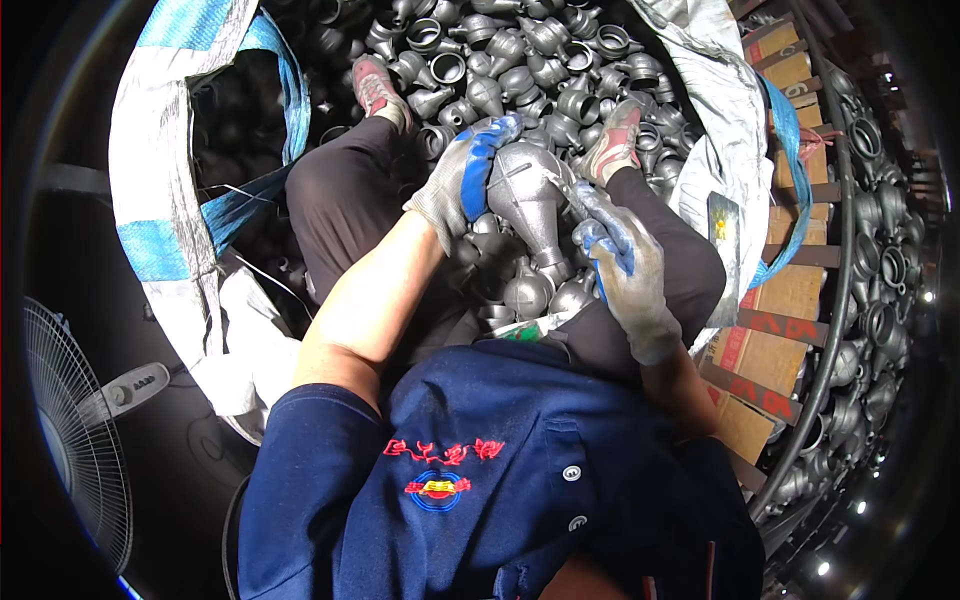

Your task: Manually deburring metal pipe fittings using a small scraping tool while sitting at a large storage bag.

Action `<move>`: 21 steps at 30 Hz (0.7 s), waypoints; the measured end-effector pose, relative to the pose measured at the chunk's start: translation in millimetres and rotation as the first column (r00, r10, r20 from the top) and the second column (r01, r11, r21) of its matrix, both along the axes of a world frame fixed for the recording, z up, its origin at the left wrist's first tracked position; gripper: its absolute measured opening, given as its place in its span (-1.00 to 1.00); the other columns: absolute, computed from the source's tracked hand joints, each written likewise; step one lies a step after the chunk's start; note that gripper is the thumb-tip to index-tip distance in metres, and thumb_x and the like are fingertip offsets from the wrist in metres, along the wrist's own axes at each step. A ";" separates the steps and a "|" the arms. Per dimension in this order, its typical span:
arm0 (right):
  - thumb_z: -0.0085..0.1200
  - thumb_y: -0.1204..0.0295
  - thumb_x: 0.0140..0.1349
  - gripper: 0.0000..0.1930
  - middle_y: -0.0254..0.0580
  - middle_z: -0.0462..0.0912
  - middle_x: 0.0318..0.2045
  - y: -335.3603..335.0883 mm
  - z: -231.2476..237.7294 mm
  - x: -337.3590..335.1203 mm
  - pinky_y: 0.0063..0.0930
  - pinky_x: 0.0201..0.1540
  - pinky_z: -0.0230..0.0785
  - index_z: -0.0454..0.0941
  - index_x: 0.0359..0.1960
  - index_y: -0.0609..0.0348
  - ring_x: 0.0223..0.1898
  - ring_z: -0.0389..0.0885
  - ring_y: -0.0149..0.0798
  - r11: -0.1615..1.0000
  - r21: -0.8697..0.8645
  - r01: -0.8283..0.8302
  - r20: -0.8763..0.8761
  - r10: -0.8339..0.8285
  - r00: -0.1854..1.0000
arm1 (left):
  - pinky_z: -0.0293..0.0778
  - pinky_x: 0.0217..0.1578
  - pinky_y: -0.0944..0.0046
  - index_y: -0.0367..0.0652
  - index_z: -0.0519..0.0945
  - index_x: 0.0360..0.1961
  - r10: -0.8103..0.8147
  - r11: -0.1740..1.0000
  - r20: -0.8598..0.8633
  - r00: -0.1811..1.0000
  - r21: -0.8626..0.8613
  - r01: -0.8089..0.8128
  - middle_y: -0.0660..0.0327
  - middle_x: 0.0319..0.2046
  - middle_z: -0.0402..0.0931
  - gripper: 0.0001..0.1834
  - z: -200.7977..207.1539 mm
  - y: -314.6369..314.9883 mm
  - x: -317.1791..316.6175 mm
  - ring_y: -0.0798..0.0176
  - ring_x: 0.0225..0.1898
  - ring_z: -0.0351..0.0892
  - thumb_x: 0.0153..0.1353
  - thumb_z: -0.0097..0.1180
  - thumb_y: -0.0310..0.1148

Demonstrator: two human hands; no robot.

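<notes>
A large grey bulb-shaped metal casting [526, 196] with a narrow neck is held up between my knees, its round end away from me and its neck pointing toward me. My left hand [464, 176], in a whitish glove with blue coating, grips the casting's left side. My right hand [630, 270], in a similar dusty glove, is closed at the casting's right edge. Something slim and pale shows by its fingertips, but I cannot make out whether it is a tool. Smaller grey castings [528, 292] lie just below the neck.
Many grey metal castings [485, 95] fill the big white woven bag [165, 120] around my legs, and its blue strap [800, 180] hangs at the right. Slatted crates with cardboard [775, 345] and more castings [875, 330] stand further right. A fan [75, 430] is at lower left.
</notes>
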State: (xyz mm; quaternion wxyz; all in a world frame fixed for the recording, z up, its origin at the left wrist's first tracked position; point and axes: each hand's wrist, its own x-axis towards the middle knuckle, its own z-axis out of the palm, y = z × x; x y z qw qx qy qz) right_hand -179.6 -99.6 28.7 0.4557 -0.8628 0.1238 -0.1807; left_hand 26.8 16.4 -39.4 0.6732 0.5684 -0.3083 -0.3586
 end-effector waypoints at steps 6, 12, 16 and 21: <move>0.08 0.62 0.01 -0.53 -0.07 0.59 -0.15 -0.3 7.5 4.3 -0.22 -0.17 0.45 0.48 0.04 0.06 -0.19 0.56 0.01 0.946 -0.324 -0.026 0.007 0.030 1.000 | 0.52 -0.18 0.32 -0.23 0.45 -0.09 -0.020 1.000 0.113 0.993 0.016 0.019 0.17 -0.23 0.55 -0.71 4.4 -2.0 -3.4 0.36 -0.24 0.57 0.36 -0.26 -0.32; 0.07 0.63 0.01 -0.63 -0.01 0.57 -0.32 -5.8 14.0 2.9 -0.34 -0.27 0.44 0.53 -0.07 0.20 -0.34 0.59 -0.02 0.938 -0.345 -0.036 -0.085 0.006 0.996 | 0.43 -0.05 0.20 -0.31 0.52 -0.14 0.018 0.998 0.422 0.907 0.042 -0.040 -0.04 -0.19 0.54 -0.63 5.1 2.6 -3.2 -0.01 -0.11 0.54 -0.03 0.19 -0.42; 0.08 0.62 0.01 -0.64 -0.02 0.57 -0.33 -8.9 15.5 1.0 -0.35 -0.27 0.45 0.54 -0.07 0.21 -0.35 0.60 -0.03 0.924 -0.382 -0.033 -0.077 0.004 0.997 | 0.41 -0.02 0.20 -0.33 0.50 -0.09 0.020 0.999 0.423 0.906 0.038 -0.040 -0.05 -0.16 0.53 -0.60 -7.3 3.2 -0.9 0.00 -0.08 0.53 -0.01 0.18 -0.42; 0.06 0.65 0.02 -0.62 -0.01 0.57 -0.32 -5.0 12.8 1.3 -0.35 -0.25 0.45 0.53 -0.06 0.21 -0.32 0.60 -0.05 0.970 -0.243 0.025 -0.031 -0.033 0.999 | 0.48 -0.13 0.32 -0.28 0.49 -0.08 0.040 0.995 0.244 0.969 0.076 -0.061 0.16 -0.19 0.55 -0.73 -5.1 -0.2 -3.3 0.38 -0.18 0.52 0.18 -0.05 -0.55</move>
